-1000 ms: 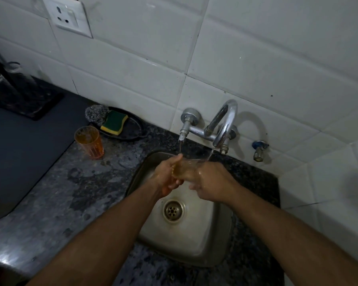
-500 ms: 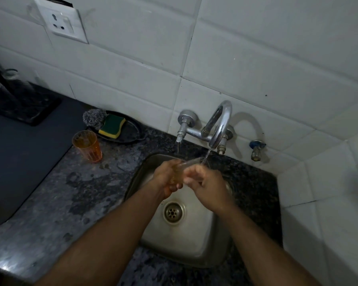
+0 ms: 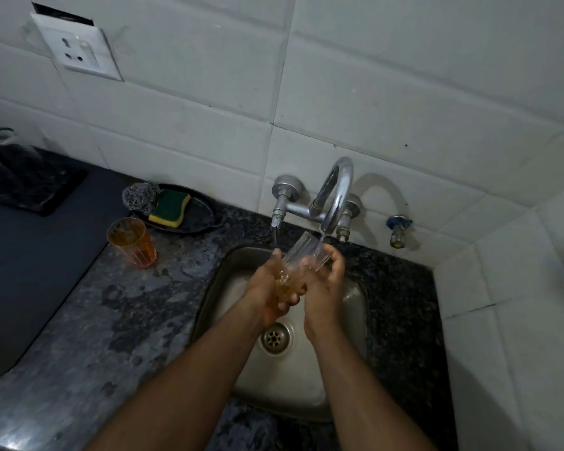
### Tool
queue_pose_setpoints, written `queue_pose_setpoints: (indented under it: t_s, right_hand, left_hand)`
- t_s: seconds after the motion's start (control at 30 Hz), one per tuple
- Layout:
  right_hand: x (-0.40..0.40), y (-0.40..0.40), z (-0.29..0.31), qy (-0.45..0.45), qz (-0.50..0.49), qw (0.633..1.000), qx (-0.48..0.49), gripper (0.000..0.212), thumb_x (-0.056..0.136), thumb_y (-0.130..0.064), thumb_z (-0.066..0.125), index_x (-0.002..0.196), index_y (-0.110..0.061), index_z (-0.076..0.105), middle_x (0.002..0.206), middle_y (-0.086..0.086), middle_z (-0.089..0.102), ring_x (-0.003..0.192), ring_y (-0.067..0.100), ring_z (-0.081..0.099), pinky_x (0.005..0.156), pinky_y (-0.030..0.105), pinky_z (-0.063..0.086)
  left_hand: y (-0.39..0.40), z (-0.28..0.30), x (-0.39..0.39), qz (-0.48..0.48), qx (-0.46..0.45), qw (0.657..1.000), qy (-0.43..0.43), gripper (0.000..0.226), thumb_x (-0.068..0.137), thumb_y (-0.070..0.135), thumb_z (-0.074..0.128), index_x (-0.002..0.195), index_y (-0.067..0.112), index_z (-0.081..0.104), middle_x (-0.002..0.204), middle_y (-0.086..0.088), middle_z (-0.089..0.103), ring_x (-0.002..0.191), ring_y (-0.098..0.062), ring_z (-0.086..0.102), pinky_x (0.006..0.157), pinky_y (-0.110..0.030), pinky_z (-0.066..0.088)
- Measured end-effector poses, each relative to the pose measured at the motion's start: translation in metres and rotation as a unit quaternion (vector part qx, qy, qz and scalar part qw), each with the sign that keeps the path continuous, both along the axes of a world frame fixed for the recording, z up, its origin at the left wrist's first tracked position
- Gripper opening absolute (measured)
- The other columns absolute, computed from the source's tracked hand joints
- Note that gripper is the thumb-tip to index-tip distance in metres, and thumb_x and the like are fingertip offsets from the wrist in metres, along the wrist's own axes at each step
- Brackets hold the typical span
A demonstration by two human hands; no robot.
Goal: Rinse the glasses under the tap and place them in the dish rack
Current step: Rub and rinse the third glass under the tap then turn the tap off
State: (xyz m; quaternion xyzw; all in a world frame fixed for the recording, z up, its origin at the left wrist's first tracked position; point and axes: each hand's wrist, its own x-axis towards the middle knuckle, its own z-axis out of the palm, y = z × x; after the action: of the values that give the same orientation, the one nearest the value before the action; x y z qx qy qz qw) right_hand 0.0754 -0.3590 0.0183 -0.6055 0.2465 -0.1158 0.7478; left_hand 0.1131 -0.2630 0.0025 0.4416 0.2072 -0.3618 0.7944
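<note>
An orange cup (image 3: 131, 241) stands on the counter (image 3: 111, 320) at about 9 o'clock from the sink (image 3: 345, 362). At 1 o'clock from the cup, a sponge (image 3: 170, 208) lies on a dark dish (image 3: 202, 219). Over the sink, the left hand (image 3: 271, 292) is wrapped around the bottom of a clear glass (image 3: 302, 257). The glass tips up toward 1 o'clock, its mouth under water running from the tap (image 3: 334, 196). The right hand (image 3: 323, 288) holds the glass's side with bent fingers.
</note>
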Motion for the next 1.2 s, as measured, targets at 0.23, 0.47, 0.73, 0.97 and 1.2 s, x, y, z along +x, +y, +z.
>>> queue_pose_setpoints:
  t_s: [0.23, 0.47, 0.73, 0.97, 1.2]
  right_hand:
    - [0.011, 0.005, -0.013, 0.065, -0.035, 0.995, -0.072, 0.026, 0.103, -0.051, 0.057, 0.097, -0.026, 0.06, 0.091, 0.003, 0.074, 0.082, 0.018, 0.071, 0.065, 0.029, 0.055]
    - [0.004, 0.001, -0.003, 0.043, 0.002, 0.998, 0.046, 0.044, 0.103, -0.054, 0.053, 0.118, -0.015, 0.065, 0.108, 0.013, 0.077, 0.096, 0.026, 0.076, 0.084, 0.043, 0.063]
    - [-0.024, -0.018, -0.03, 0.059, 0.145, 0.987, 0.044, 0.073, 0.072, -0.003, 0.089, 0.135, -0.025, 0.058, 0.122, 0.004, 0.074, 0.112, 0.024, 0.073, 0.085, 0.035, 0.061]
    - [-0.031, -0.027, -0.03, 0.257, 0.172, 0.951, -0.026, 0.046, 0.074, -0.016, 0.087, 0.113, -0.024, 0.065, 0.113, 0.009, 0.074, 0.1, 0.026, 0.074, 0.082, 0.044, 0.063]
    - [-0.028, -0.033, -0.019, 0.342, 0.219, 0.904, 0.137, 0.038, 0.093, -0.031, 0.063, 0.123, -0.01, 0.071, 0.117, 0.018, 0.076, 0.098, 0.03, 0.071, 0.082, 0.039, 0.058]
  left_hand:
    - [0.016, -0.006, -0.021, -0.1, 0.086, 0.984, -0.121, 0.077, 0.081, 0.063, 0.078, 0.119, -0.004, 0.072, 0.099, -0.024, 0.073, 0.079, -0.029, 0.064, 0.056, -0.03, 0.049]
    - [0.032, -0.011, -0.015, -0.179, 0.117, 0.953, -0.213, 0.074, 0.057, 0.021, 0.084, 0.124, -0.003, 0.062, 0.101, -0.016, 0.071, 0.085, -0.024, 0.067, 0.069, -0.035, 0.052]
    - [0.044, -0.014, -0.019, -0.269, 0.115, 0.925, -0.243, 0.052, 0.067, -0.001, 0.069, 0.119, 0.004, 0.07, 0.103, -0.018, 0.072, 0.092, -0.032, 0.069, 0.08, -0.045, 0.058]
    - [0.045, -0.022, 0.004, -0.246, 0.298, 0.912, -0.14, 0.026, 0.094, 0.004, 0.062, 0.119, 0.008, 0.067, 0.103, -0.019, 0.075, 0.092, -0.033, 0.075, 0.078, -0.044, 0.062]
    - [0.022, -0.023, 0.009, -0.218, 0.255, 0.937, -0.102, 0.029, 0.105, 0.027, 0.055, 0.119, 0.005, 0.068, 0.106, -0.024, 0.074, 0.091, -0.034, 0.071, 0.086, -0.046, 0.06]
